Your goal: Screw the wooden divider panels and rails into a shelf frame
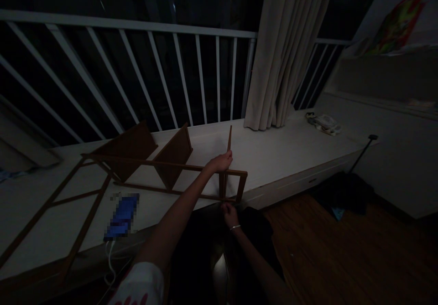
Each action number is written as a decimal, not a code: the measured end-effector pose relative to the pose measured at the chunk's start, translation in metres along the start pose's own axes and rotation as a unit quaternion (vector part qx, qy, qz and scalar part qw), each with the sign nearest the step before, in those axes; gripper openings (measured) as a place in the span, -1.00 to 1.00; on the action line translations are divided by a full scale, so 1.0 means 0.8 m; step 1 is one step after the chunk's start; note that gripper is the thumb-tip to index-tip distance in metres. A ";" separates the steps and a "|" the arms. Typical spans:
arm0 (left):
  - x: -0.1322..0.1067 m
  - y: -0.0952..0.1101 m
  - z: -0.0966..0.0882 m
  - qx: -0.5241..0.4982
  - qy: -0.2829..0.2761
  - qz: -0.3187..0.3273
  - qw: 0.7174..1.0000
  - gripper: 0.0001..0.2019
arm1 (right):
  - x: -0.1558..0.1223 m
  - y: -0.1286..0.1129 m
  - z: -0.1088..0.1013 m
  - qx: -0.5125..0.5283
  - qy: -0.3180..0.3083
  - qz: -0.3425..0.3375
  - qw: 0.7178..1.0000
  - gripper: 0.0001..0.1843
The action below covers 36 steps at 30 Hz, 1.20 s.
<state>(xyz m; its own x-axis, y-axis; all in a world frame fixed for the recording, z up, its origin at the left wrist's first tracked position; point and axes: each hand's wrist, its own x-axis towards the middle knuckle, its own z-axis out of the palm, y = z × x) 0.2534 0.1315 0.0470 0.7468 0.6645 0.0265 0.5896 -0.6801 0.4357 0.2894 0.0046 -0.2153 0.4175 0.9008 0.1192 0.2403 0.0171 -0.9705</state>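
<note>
A brown wooden shelf frame (102, 163) lies on its side on a long white window bench (273, 154), with two slanted shelf boards fitted in it. My left hand (221, 161) is closed round the upper part of a thin wooden panel (229, 140) that stands upright at the frame's right end. My right hand (228, 213), with a bracelet on the wrist, is closed at the frame's lower rail below that panel. What its fingers pinch is too dark to make out.
A blue phone (122, 216) with a white cable lies on the bench near the frame. White railing bars (178, 68) and a beige curtain (284, 54) stand behind. Small items (325, 123) sit at the bench's right. Dark cloth (345, 191) lies on the wooden floor.
</note>
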 end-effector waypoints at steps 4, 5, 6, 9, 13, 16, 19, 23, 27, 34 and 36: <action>-0.001 0.003 -0.001 -0.003 -0.002 -0.012 1.000 -0.72 | 0.002 0.003 0.003 0.019 -0.005 0.005 1.000 -0.64; -0.001 0.003 -0.001 -0.005 -0.003 -0.011 1.000 -0.72 | 0.002 0.003 0.004 0.024 -0.007 0.005 1.000 -0.63; -0.001 0.004 -0.002 -0.007 -0.003 -0.009 1.000 -0.73 | 0.002 0.002 0.004 0.029 -0.008 0.006 1.000 -0.63; -0.001 0.004 -0.002 -0.008 -0.002 -0.012 1.000 -0.73 | 0.002 0.001 0.004 0.042 -0.007 0.008 0.999 -0.62; 0.000 0.001 -0.001 -0.004 0.002 0.001 1.000 -0.72 | 0.003 0.003 0.005 0.057 -0.005 0.015 0.998 -0.60; 0.001 0.000 0.001 0.000 0.003 0.012 1.000 -0.73 | 0.004 0.005 0.006 0.064 -0.007 0.021 0.998 -0.60; 0.002 -0.001 0.001 0.004 -0.001 0.000 1.000 -0.73 | 0.005 0.006 0.008 0.068 -0.009 0.025 0.997 -0.60; 0.002 -0.001 0.000 0.003 -0.007 -0.009 1.000 -0.73 | 0.007 0.007 0.009 0.069 -0.008 0.022 0.997 -0.62; 0.002 0.000 0.000 -0.005 -0.014 -0.009 1.000 -0.72 | 0.008 0.006 0.009 0.064 -0.003 0.014 0.998 -0.61; 0.001 0.002 0.000 -0.013 -0.013 -0.001 1.000 -0.72 | 0.006 -0.003 0.006 0.033 0.017 -0.003 0.999 -0.68; 0.001 0.001 0.000 -0.011 -0.011 0.005 1.000 -0.72 | 0.006 -0.004 0.006 0.022 0.021 -0.010 0.999 -0.69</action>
<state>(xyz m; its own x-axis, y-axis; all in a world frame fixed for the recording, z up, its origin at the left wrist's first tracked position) 0.2547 0.1313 0.0477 0.7600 0.6498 0.0109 0.5749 -0.6800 0.4551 0.2865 0.0108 -0.2124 0.4494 0.8812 0.1469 0.2106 0.0552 -0.9760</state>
